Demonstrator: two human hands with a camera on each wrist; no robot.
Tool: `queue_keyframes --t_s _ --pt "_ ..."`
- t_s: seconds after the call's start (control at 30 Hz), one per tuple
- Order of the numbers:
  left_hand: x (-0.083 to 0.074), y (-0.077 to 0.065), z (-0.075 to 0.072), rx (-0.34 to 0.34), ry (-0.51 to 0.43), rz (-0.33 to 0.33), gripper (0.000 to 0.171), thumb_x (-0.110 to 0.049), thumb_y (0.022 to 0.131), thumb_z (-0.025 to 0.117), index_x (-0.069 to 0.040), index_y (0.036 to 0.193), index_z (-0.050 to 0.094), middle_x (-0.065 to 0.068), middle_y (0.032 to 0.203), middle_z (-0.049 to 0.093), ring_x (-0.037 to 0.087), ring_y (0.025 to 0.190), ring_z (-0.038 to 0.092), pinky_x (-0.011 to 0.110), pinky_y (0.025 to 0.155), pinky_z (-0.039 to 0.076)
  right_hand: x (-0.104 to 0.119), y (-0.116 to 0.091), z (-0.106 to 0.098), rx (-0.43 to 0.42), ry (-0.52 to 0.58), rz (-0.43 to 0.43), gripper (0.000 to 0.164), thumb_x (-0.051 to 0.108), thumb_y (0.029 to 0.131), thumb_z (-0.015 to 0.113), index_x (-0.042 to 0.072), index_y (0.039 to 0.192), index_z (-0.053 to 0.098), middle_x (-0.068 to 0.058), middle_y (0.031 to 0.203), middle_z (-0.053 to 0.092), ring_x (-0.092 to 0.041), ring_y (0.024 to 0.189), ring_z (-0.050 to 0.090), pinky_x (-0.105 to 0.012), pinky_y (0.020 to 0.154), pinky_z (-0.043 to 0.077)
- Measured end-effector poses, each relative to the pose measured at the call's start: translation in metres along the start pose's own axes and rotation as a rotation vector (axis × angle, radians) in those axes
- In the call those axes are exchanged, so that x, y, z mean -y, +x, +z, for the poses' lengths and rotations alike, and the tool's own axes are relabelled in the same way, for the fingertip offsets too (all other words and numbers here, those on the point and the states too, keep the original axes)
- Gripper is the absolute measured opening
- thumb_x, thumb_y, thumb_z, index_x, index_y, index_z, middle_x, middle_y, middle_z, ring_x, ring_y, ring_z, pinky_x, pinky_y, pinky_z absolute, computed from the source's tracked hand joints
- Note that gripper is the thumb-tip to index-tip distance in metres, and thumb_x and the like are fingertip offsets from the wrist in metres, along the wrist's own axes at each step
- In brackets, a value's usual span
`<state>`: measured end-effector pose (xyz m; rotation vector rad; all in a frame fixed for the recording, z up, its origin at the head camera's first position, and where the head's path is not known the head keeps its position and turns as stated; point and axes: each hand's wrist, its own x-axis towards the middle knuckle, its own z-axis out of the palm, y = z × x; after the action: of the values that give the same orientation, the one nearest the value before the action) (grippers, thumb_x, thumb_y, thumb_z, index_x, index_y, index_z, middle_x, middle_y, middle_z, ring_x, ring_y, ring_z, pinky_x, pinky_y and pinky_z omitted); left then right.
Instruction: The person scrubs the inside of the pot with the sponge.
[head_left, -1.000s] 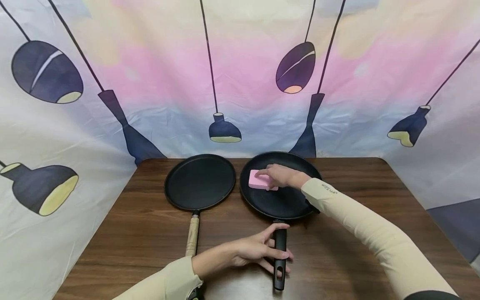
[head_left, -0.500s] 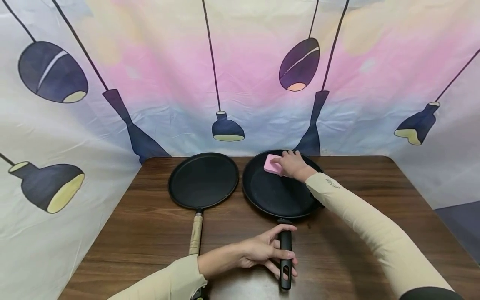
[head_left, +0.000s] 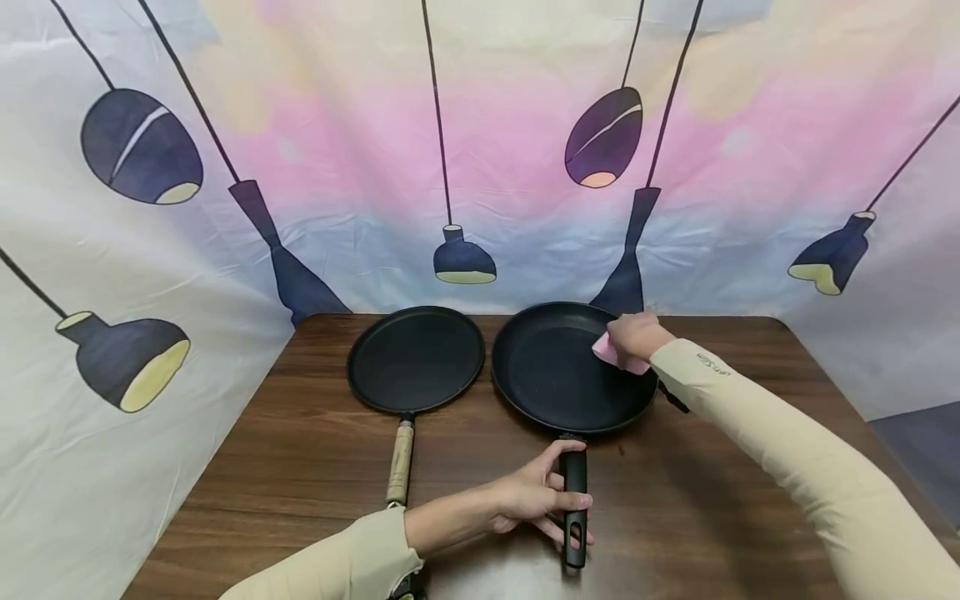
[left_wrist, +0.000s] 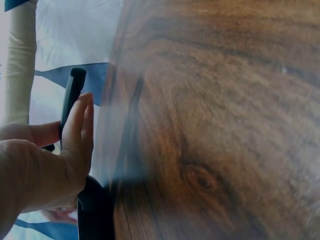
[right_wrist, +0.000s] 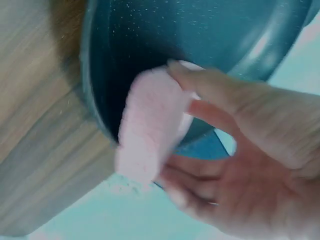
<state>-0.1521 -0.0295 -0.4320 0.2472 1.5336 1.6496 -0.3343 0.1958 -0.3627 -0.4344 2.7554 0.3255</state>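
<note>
A printed backdrop [head_left: 510, 100] hung behind the table [head_left: 480, 454], which carried two black pans side by side. Taking the deep pan [head_left: 551, 375] as the clock, the flat pan [head_left: 417, 358] lay just beside it at nine o'clock, and its own handle [head_left: 575, 475] ran down to six. The left hand [head_left: 534, 497] gripped that handle, thumb and fingers on opposite sides of it. The right hand [head_left: 637, 335] reached in from about three o'clock and pinched the pink sponge [right_wrist: 150, 120] between thumb and fingers. The sponge was between two and three o'clock, tilted at the pan's side wall and crossing the rim in the wrist view; how hard it pressed, nobody could tell.

Wiping looked like the step in hand. Doing it well seemed to call for a firm left grip, since a push at three o'clock could twist the pan about its handle. The right hand would do best to keep the sponge's broad face on the curve between floor and wall, with fingertips behind it, and follow the rim steadily, lest the sponge slip over the edge.
</note>
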Motion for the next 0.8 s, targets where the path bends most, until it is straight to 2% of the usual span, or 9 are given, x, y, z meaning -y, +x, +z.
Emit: queue_keyframes --t_s 0.07,0.13,0.27,0.37,0.47,0.57,0.63,0.7,0.8 --pt "0.001 -0.001 0.001 -0.020 0.011 -0.003 0.071 -0.005 0.101 0.063 -0.028 0.156 0.026 0.025 0.109 0.065 0.052 0.100 0.071 0.038 0.064 0.063 -0.002 -0.010 -0.006 0.099 0.039 -0.018 0.016 0.019 0.084 0.077 0.008 0.094 0.070 -0.017 0.107 0.070 -0.027 0.088 0.062 -0.045 0.083 0.054" --pt "0.002 -0.001 0.002 -0.028 0.026 -0.006 0.069 -0.008 0.102 0.063 -0.029 0.156 0.026 0.024 0.109 0.067 0.050 0.099 0.072 0.038 0.062 0.063 -0.004 -0.018 -0.012 0.205 0.068 -0.043 0.013 0.024 0.087 0.073 0.013 0.084 0.069 -0.008 0.095 0.067 -0.021 0.081 0.056 -0.038 0.076 0.051" --pt "0.002 -0.002 0.003 -0.028 0.056 -0.011 0.067 -0.013 0.104 0.061 -0.030 0.157 0.025 0.022 0.107 0.070 0.046 0.096 0.074 0.037 0.060 0.062 -0.007 -0.023 -0.018 0.399 0.116 -0.088 0.034 0.040 0.092 0.067 0.020 0.066 0.058 0.005 0.070 0.049 -0.014 0.067 0.044 -0.028 0.063 0.038" --pt "0.001 -0.003 0.002 -0.019 0.064 -0.009 0.064 -0.013 0.104 0.061 -0.029 0.157 0.029 0.023 0.107 0.072 0.046 0.096 0.074 0.033 0.059 0.062 -0.002 -0.021 -0.019 0.518 0.163 -0.111 0.038 0.049 0.091 0.063 0.020 0.068 0.056 0.006 0.067 0.045 -0.011 0.065 0.042 -0.025 0.059 0.036" --pt "0.000 -0.003 -0.001 -0.003 0.069 -0.009 0.057 -0.014 0.104 0.060 -0.027 0.154 0.035 0.024 0.106 0.073 0.047 0.097 0.073 0.029 0.057 0.061 0.007 -0.016 -0.018 0.602 0.221 -0.159 0.035 0.051 0.088 0.059 0.020 0.074 0.057 0.007 0.072 0.048 -0.009 0.066 0.044 -0.025 0.061 0.040" --pt "0.000 -0.003 -0.003 0.015 0.060 -0.016 0.051 -0.013 0.105 0.059 -0.026 0.150 0.039 0.023 0.105 0.073 0.049 0.099 0.072 0.031 0.059 0.061 0.014 -0.009 -0.016 0.675 0.351 -0.250 0.031 0.048 0.089 0.055 0.018 0.086 0.062 0.004 0.088 0.052 -0.008 0.075 0.048 -0.025 0.068 0.046" --pt "0.000 -0.002 -0.004 0.025 0.053 -0.023 0.049 -0.013 0.105 0.059 -0.025 0.149 0.040 0.021 0.104 0.073 0.051 0.100 0.071 0.033 0.061 0.062 0.019 -0.002 -0.013 0.710 0.445 -0.310 0.036 0.048 0.091 0.053 0.015 0.099 0.065 0.000 0.100 0.055 -0.010 0.082 0.052 -0.026 0.074 0.049" --pt "0.000 -0.001 -0.004 0.035 0.049 -0.029 0.049 -0.012 0.105 0.058 -0.025 0.149 0.041 0.021 0.104 0.073 0.052 0.101 0.070 0.035 0.062 0.062 0.023 0.005 -0.009 0.744 0.559 -0.352 0.043 0.046 0.093 0.051 0.011 0.116 0.063 -0.005 0.114 0.054 -0.013 0.093 0.055 -0.028 0.080 0.051" --pt "0.001 0.000 -0.004 0.040 0.045 -0.038 0.050 -0.012 0.105 0.059 -0.026 0.149 0.041 0.024 0.105 0.072 0.054 0.103 0.069 0.039 0.065 0.063 0.028 0.018 -0.002 0.744 0.700 -0.418 0.051 0.043 0.100 0.047 0.005 0.132 0.056 -0.010 0.120 0.056 -0.015 0.098 0.055 -0.028 0.083 0.050"
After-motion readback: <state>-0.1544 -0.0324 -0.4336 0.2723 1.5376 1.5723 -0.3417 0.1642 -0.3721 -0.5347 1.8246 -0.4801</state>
